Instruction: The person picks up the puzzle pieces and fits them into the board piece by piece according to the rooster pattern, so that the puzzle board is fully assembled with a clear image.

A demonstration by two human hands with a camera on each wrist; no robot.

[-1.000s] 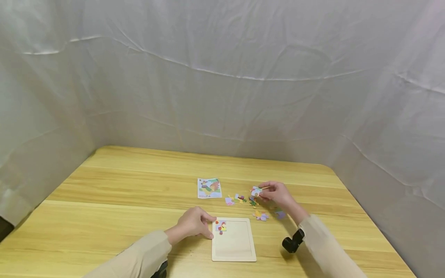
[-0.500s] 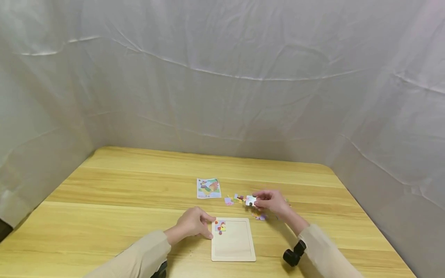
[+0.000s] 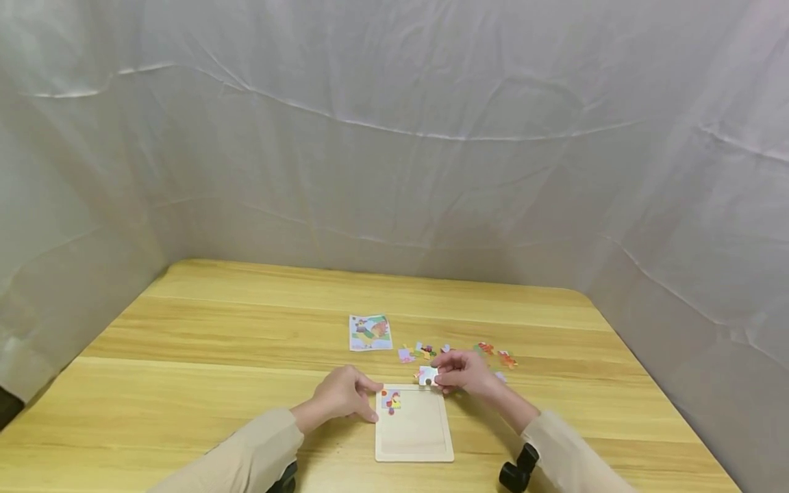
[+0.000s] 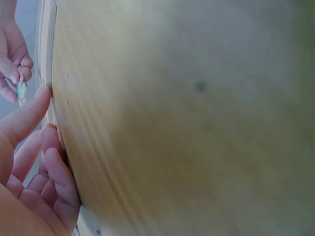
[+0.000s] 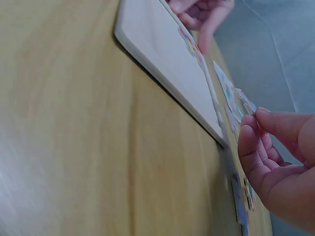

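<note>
Thumb and fingers of my left hand (image 3: 346,395) touch the left edge of a pale wooden puzzle tray (image 3: 414,456), near its upper left corner. A joined bit of picture puzzle (image 3: 391,400) lies inside that corner. My right hand (image 3: 470,374) pinches a light-coloured puzzle piece (image 3: 428,376) between thumb and fingers, just above the tray's far edge. In the right wrist view the held puzzle piece (image 5: 246,102) appears nearly edge-on at the fingertips.
Behind the tray lies a printed picture card (image 3: 370,333). Loose puzzle pieces (image 3: 406,355) are scattered to its right, and more puzzle pieces (image 3: 507,358) lie past my right hand. Pale curtains (image 3: 394,171) hang around the wooden table (image 3: 216,404).
My right hand has carried the puzzle piece left and toward me, from the loose pieces to the tray's far edge. The left hand stays at the tray.
</note>
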